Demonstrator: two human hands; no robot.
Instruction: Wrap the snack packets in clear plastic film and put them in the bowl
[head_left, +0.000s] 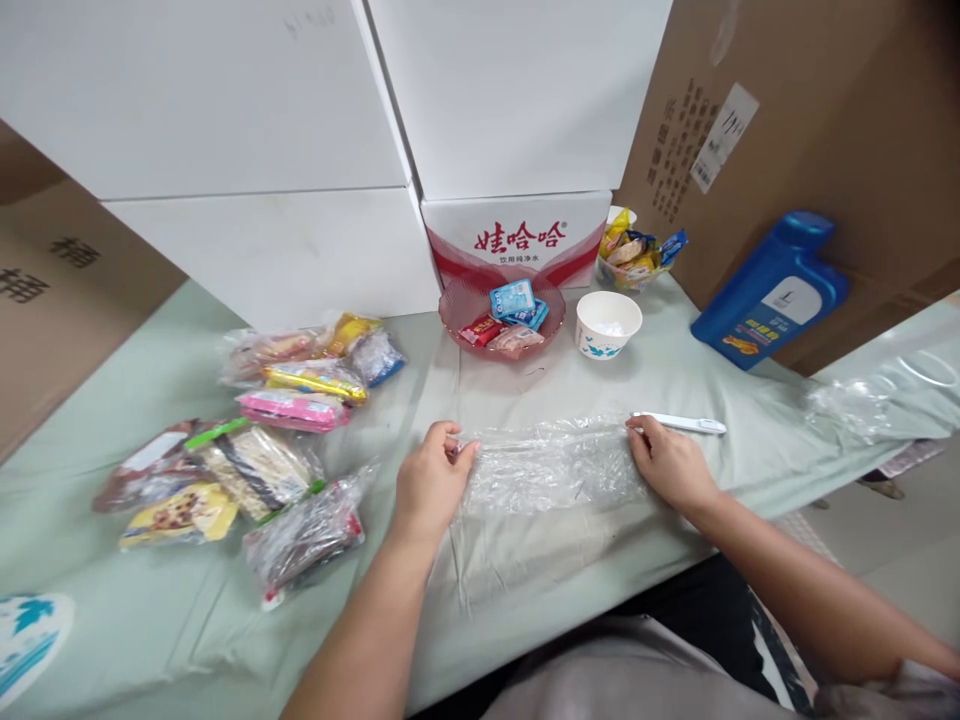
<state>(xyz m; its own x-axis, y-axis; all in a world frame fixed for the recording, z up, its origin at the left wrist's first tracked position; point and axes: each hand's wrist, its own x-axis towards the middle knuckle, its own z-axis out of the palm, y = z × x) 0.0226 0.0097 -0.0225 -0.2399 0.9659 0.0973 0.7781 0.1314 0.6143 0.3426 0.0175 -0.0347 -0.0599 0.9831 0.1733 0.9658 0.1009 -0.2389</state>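
The person's forearms [381, 610] angle inward, left hand [433, 480] and right hand [670, 465] pinching opposite ends of a clear plastic sheet [555, 465] spread over the counter [517, 580], nearer than the pink bowl [457, 312].

I see soft light across the table [517, 580], glare on the plastic film [555, 468] near its front edge, and shade over the slightly blurred carton [840, 150] by its back-right corner.

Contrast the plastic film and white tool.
The plastic film is broad and crinkled; the white tool is slim and straight. The film is transparent, the tool opaque. The film spans left hand to right hand; the tool lies beyond the right one. Both lie on green cloth.
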